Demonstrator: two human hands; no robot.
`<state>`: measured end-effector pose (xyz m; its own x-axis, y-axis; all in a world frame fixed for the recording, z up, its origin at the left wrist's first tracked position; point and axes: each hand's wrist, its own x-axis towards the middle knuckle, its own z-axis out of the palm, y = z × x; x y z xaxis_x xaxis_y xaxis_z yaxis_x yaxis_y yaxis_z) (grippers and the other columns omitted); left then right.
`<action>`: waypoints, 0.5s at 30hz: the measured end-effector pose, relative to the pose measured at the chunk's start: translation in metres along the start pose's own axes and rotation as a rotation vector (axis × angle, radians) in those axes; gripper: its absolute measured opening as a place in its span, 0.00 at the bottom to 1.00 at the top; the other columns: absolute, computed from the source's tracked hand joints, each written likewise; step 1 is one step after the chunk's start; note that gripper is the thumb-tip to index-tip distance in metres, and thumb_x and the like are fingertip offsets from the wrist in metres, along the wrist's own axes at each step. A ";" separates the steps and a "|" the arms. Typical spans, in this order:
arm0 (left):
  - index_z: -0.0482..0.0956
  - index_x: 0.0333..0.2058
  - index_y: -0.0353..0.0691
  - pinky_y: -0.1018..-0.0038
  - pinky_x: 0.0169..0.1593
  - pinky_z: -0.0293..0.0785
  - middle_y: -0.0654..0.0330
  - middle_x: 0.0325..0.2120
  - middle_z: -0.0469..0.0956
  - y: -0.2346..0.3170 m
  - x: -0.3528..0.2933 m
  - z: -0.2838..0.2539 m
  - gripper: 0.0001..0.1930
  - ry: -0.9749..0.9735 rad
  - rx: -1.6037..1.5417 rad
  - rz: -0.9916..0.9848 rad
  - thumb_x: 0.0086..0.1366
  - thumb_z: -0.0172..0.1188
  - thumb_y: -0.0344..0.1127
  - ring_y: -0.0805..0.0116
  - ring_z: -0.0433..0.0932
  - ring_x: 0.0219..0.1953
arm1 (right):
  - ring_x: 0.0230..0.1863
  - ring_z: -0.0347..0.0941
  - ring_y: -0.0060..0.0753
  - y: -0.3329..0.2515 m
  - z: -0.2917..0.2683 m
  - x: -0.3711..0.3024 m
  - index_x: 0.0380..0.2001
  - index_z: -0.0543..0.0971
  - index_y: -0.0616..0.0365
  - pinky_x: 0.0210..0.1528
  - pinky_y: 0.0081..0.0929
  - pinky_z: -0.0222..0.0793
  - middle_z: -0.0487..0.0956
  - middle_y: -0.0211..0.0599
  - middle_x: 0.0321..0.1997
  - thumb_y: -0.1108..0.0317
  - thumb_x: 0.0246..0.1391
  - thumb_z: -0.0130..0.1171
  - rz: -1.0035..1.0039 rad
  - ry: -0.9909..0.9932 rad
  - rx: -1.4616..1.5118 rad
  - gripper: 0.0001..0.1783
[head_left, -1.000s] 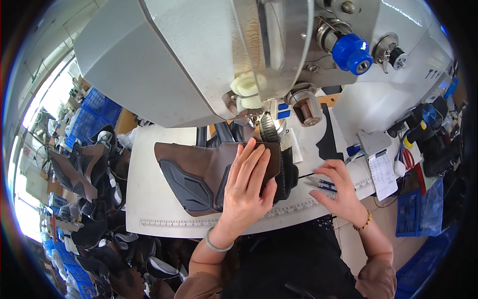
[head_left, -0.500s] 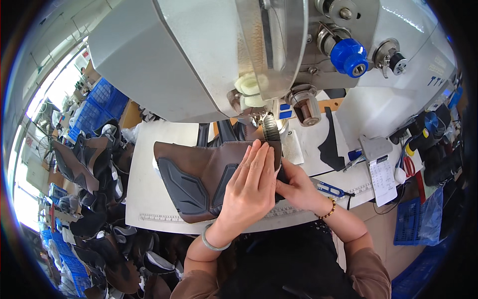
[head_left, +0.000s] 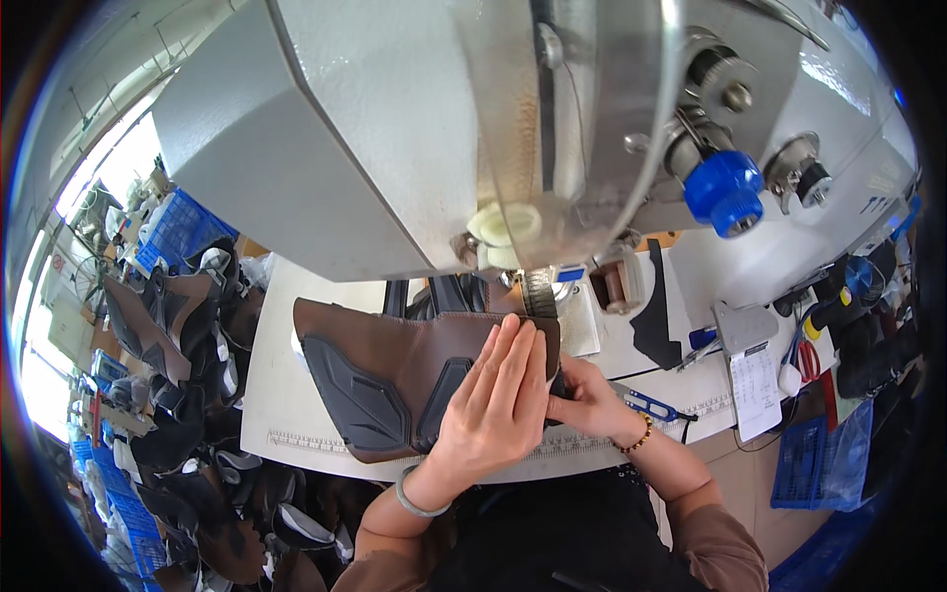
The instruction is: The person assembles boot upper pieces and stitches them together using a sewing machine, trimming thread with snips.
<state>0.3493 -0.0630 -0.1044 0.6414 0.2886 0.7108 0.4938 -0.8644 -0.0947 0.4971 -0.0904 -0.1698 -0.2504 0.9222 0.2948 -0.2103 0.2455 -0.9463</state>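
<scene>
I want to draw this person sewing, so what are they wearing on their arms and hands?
Both hands are bare, with no gloves. The left hand has a smooth, pale green bangle around its wrist. The right hand has a bracelet of small amber and dark beads on its wrist. Brown sleeves cover the upper arms and stop near the elbows, so the forearms are uncovered.

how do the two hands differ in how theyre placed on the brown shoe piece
The left hand lies flat and open on top of the brown shoe piece, fingers stretched toward the sewing machine; the right hand is curled at the piece's right edge, partly hidden under the left. The left wrist has a pale green bangle, the right a beaded bracelet. Both touch the piece.
</scene>
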 end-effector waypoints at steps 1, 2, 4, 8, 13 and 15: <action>0.73 0.39 0.19 0.63 0.52 0.73 0.41 0.42 0.71 0.000 0.000 0.001 0.15 -0.020 0.010 -0.012 0.54 0.51 0.25 0.48 0.72 0.49 | 0.37 0.64 0.11 0.000 -0.002 0.000 0.50 0.66 0.61 0.39 0.16 0.63 0.72 0.25 0.37 0.72 0.53 0.57 0.025 -0.025 0.005 0.21; 0.73 0.39 0.19 0.64 0.51 0.74 0.41 0.42 0.71 0.001 0.001 0.001 0.15 -0.023 0.028 -0.009 0.55 0.50 0.25 0.48 0.73 0.49 | 0.39 0.64 0.12 0.001 -0.004 0.000 0.51 0.65 0.62 0.41 0.16 0.64 0.72 0.26 0.39 0.72 0.53 0.57 0.016 -0.035 0.044 0.23; 0.73 0.39 0.20 0.64 0.51 0.74 0.41 0.42 0.71 0.001 0.001 0.003 0.14 -0.016 0.037 -0.006 0.55 0.49 0.24 0.47 0.73 0.48 | 0.43 0.65 0.14 0.002 -0.007 -0.001 0.55 0.64 0.62 0.44 0.18 0.64 0.73 0.27 0.43 0.71 0.53 0.57 0.000 -0.053 0.092 0.26; 0.73 0.38 0.19 0.63 0.51 0.74 0.40 0.42 0.71 0.001 0.000 0.005 0.14 -0.013 0.022 -0.011 0.54 0.49 0.24 0.46 0.73 0.48 | 0.44 0.65 0.14 0.003 -0.006 0.000 0.55 0.64 0.62 0.46 0.19 0.64 0.73 0.27 0.44 0.69 0.54 0.57 -0.024 -0.074 0.078 0.26; 0.73 0.40 0.20 0.64 0.52 0.73 0.41 0.42 0.71 -0.004 0.002 0.001 0.15 0.003 -0.022 -0.039 0.54 0.51 0.25 0.48 0.73 0.49 | 0.47 0.63 0.16 -0.002 0.000 0.002 0.54 0.63 0.63 0.48 0.20 0.62 0.71 0.28 0.47 0.67 0.55 0.57 -0.011 -0.008 0.067 0.26; 0.72 0.41 0.21 0.65 0.53 0.72 0.43 0.43 0.71 -0.005 0.003 -0.001 0.17 0.006 -0.080 -0.077 0.53 0.53 0.26 0.50 0.72 0.50 | 0.47 0.63 0.16 -0.006 0.000 0.002 0.54 0.63 0.63 0.49 0.20 0.62 0.71 0.29 0.47 0.68 0.55 0.56 0.011 -0.038 0.043 0.25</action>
<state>0.3480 -0.0579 -0.1015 0.5996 0.3535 0.7180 0.4928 -0.8700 0.0167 0.4981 -0.0901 -0.1636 -0.2885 0.9125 0.2900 -0.2477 0.2215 -0.9432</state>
